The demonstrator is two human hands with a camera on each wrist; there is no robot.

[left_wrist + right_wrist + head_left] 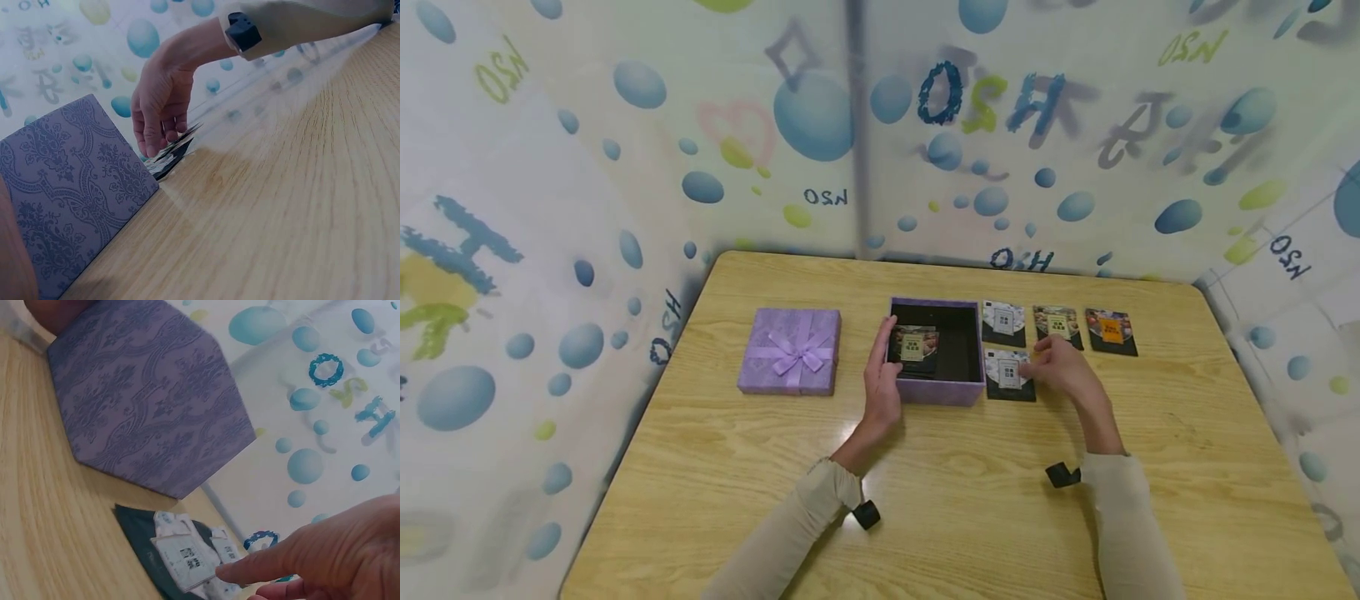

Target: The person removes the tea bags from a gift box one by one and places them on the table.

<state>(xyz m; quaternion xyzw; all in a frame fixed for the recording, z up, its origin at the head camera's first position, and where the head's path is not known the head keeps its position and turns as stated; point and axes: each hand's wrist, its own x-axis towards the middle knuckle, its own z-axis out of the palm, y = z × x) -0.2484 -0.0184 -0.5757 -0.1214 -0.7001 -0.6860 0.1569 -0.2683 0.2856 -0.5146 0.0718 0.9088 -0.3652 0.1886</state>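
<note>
An uncovered purple patterned box [942,393] with a black inside stands mid-table. Along its left wall rests my left hand [882,392], its fingers straight and the thumb at the front left corner. Inside, on the left, lies a stack of dark packets [917,348] with a cream label on top. My right hand [1063,369] is at the right edge of a black-and-white packet [1003,379] lying just right of the box. In the right wrist view the straight thumb [250,565] touches this packet's white label [185,559].
Behind that packet lies another black-and-white packet [1004,321]. Farther right are a cream-labelled packet [1058,322] and an orange-labelled packet [1109,331]. The purple lid [790,352] with its ribbon bow sits left of the box. Printed curtains stand behind the wooden table [955,508].
</note>
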